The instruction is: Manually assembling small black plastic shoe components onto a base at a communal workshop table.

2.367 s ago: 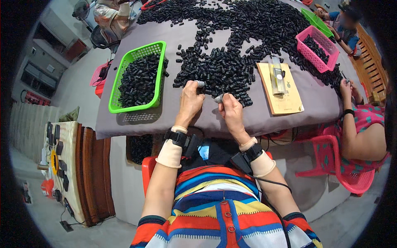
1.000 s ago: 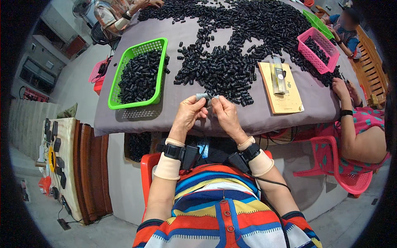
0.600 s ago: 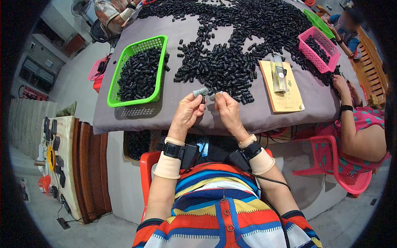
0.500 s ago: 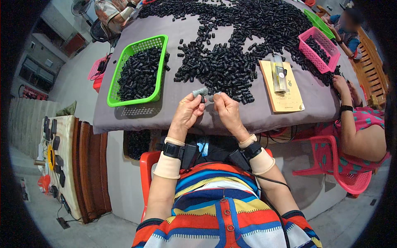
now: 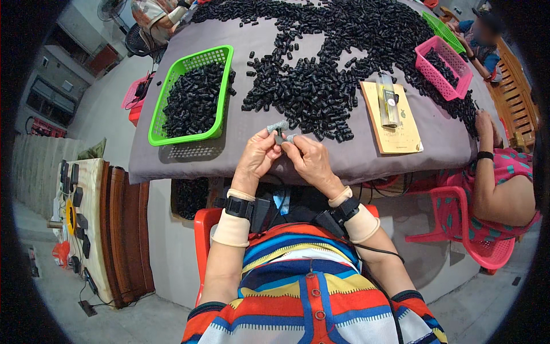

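The left hand (image 5: 256, 155) pinches a small black part (image 5: 279, 138) above the grey tablecloth (image 5: 364, 157); the right hand (image 5: 312, 160) is close beside it, its grip unclear; a slack pinch could drop it

The small parts (image 5: 312, 86) heaped over the plain grey surface (image 5: 212, 35) are black. Near its left edge stands a bright green basket (image 5: 183, 139); toward its right edge, a pink basket (image 5: 433, 77). The notebook (image 5: 399, 137) by the near edge is pale yellow. Stripes of red, blue, yellow and white cross the sweater (image 5: 269, 288); the wrist sleeves (image 5: 232, 229) are beige.
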